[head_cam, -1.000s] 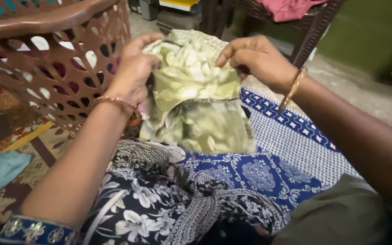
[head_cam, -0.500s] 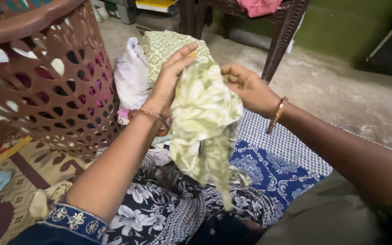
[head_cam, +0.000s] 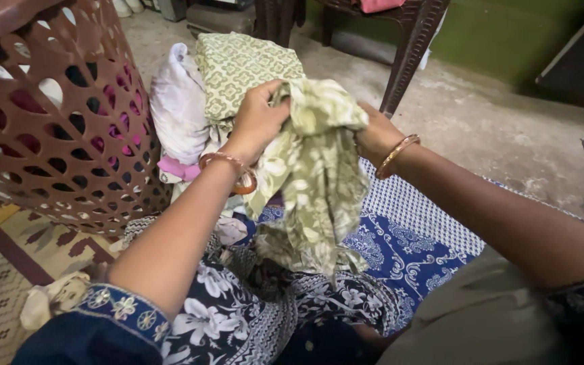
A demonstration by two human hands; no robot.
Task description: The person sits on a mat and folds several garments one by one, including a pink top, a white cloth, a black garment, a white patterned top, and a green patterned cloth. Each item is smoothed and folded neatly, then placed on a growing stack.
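Gripping a pale green floral garment (head_cam: 315,176) at its top, left hand (head_cam: 259,118) fisted with wrist bent, right hand (head_cam: 374,138) half hidden behind the cloth, seemingly holding it, brown laundry basket (head_cam: 49,128) at left.

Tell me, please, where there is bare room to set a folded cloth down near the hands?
Bare concrete floor lies free right of the blue patterned cloth, beyond the brown chair. Crowded: the folded pile beside the brown basket.
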